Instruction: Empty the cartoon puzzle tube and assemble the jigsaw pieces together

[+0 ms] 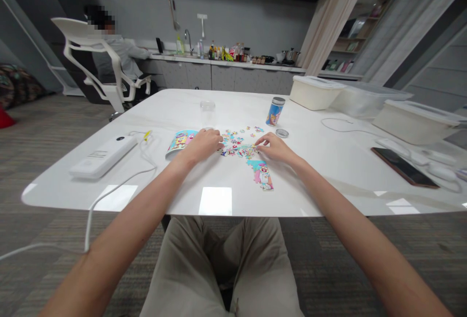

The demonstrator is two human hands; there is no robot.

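Loose jigsaw puzzle pieces (pixel 238 145) lie in a small heap between my hands. My left hand (pixel 206 143) rests at the heap's left edge, fingers curled down; what is under the fingertips is hidden. On the right edge, my right hand (pixel 275 147) has thumb and forefinger drawn together at a small puzzle piece. Just below the heap lies a joined puzzle section (pixel 261 176) with a cartoon figure on blue and pink. A curled picture sheet (pixel 179 142) with cartoon figures sits beside my left hand.
Behind my left hand stands a clear jar (pixel 207 111). A blue cartoon can (pixel 275 111) and a round lid (pixel 282 133) are at right. A white power bank (pixel 104 156) with cable lies left; a phone (pixel 403 167) and storage boxes (pixel 315 93) right. A person sits beyond.
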